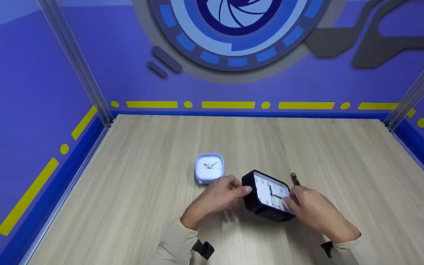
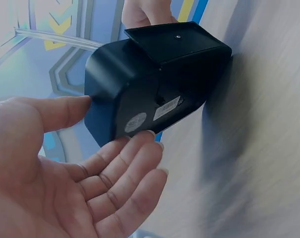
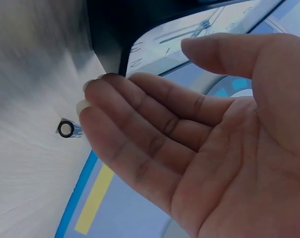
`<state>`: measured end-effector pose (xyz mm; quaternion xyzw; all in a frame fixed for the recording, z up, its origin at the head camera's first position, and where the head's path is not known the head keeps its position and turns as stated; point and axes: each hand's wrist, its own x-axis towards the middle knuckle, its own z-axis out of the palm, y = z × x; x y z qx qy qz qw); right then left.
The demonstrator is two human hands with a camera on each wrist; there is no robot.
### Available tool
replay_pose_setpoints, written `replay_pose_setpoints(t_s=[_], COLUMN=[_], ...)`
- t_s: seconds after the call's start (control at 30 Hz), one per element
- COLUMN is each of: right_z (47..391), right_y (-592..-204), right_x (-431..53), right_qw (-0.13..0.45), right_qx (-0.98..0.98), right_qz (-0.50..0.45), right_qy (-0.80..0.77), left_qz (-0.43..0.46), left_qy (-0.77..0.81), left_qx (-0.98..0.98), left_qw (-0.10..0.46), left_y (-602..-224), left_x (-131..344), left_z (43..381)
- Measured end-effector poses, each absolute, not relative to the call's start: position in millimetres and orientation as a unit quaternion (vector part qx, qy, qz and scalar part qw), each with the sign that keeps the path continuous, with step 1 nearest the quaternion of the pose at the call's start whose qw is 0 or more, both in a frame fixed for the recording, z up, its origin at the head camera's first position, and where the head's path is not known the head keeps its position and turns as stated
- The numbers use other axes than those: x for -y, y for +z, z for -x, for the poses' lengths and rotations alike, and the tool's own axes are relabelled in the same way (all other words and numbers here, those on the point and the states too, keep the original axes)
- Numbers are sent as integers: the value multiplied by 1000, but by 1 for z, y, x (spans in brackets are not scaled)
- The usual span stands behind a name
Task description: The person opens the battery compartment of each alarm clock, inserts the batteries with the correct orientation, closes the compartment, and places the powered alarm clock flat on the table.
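Note:
A black square-faced desk clock (image 1: 272, 193) is tilted between both hands, its white dial facing up and away from the left hand. My left hand (image 1: 223, 195) grips its left side, with the thumb on the side wall and fingertips at the back in the left wrist view. That view shows the clock's dark back (image 2: 169, 94) with a barcode label and a raised-edged black panel. My right hand (image 1: 313, 209) holds the lower right corner, thumb over the dial. Just beyond the right hand lies a battery (image 1: 294, 178), dark with a gold-coloured end, partly hidden by the fingers.
A small light-blue clock (image 1: 209, 168) with a white dial stands just beyond the left hand. The wooden tabletop (image 1: 142, 184) is bounded by blue-purple panels (image 1: 31, 92) at the left, back and right, with metal posts (image 1: 83, 70) in the corners.

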<state>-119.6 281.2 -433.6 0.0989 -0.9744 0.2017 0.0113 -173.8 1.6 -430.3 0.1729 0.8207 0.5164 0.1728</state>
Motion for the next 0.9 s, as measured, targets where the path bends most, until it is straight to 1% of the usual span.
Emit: replay_pose_setpoints(t_s=[0.23, 0.43, 0.67, 0.9], right_z=[119, 119, 118, 117], right_y=[-434, -433, -433, -432], right_x=[-281, -281, -283, -285], right_qw=[7, -1, 4, -7], right_qx=[976, 975, 973, 971], right_qz=[-102, -104, -109, -108], right_qy=[191, 196, 206, 213], left_qz=[-177, -161, -184, -212], left_qy=[534, 556, 546, 548], left_qx=[-809, -793, -796, -788], left_qw=[172, 190, 187, 186], left_y=[-433, -434, -434, -435], left_x=[-6, -11, -13, -14], left_z=[172, 170, 170, 170])
